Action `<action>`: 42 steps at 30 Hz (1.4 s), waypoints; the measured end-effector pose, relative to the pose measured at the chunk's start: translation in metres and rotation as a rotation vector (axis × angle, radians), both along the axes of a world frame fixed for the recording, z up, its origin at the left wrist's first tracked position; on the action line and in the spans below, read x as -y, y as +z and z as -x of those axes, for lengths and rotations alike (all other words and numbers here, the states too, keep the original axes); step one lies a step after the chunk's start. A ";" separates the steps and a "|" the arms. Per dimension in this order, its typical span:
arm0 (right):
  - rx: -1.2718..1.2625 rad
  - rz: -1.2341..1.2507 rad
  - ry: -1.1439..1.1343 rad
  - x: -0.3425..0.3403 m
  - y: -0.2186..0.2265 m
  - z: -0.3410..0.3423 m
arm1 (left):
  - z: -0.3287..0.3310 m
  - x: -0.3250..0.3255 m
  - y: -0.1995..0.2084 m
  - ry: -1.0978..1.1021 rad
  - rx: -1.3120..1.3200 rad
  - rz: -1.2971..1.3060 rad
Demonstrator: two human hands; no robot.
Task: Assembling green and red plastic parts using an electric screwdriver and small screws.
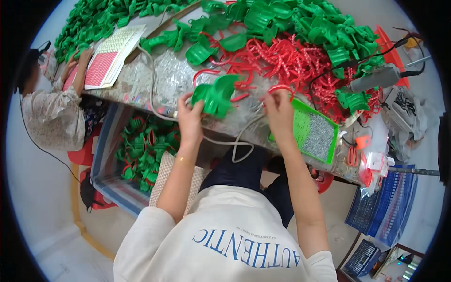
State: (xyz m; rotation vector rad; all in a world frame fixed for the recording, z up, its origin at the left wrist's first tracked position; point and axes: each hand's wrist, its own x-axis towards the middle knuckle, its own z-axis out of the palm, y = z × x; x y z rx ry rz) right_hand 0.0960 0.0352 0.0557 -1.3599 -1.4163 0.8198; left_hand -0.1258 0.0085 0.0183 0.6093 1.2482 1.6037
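Note:
My left hand (pixel 190 121) is closed on a green curved plastic piece (pixel 214 99), holding it just above the near part of the worktable (pixel 164 70). The piece is slightly blurred. To its right, my right hand (pixel 280 115) pinches a thin red curved plastic strip (pixel 282 88) between thumb and fingers. The piece and the strip are apart. Beyond my hands lies a tangled heap of red strips (pixel 286 58). Close by my right hand is a bright green tray (pixel 335 141) with many small metal parts in it.
Green pieces (pixel 263 16) are heaped along the far side. A grey handheld tool (pixel 376 79) with a cable is at the right, near red-handled scissors (pixel 352 156). A white cable (pixel 152 80) crosses the table. Below left stands a crate (pixel 115 190) of green-and-red pieces. Another person (pixel 49 113) sits at left.

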 end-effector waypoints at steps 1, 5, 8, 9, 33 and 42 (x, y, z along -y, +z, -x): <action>0.000 0.007 0.003 0.003 0.002 0.004 | -0.011 -0.010 0.001 0.018 -0.051 -0.026; -0.281 0.037 -0.013 0.010 -0.003 0.019 | -0.043 -0.031 0.014 0.134 -0.168 -0.035; -0.208 0.080 -0.008 0.009 -0.003 0.019 | -0.050 -0.048 0.019 0.261 -0.783 -0.386; -0.208 0.077 -0.012 0.006 -0.004 0.017 | -0.049 -0.056 0.023 0.258 -0.781 -0.389; 0.663 -0.133 0.032 0.092 0.086 -0.037 | -0.127 0.042 0.022 -0.486 0.554 0.127; 0.690 0.003 -0.030 0.099 0.053 -0.069 | -0.149 0.071 0.038 -0.935 1.171 0.151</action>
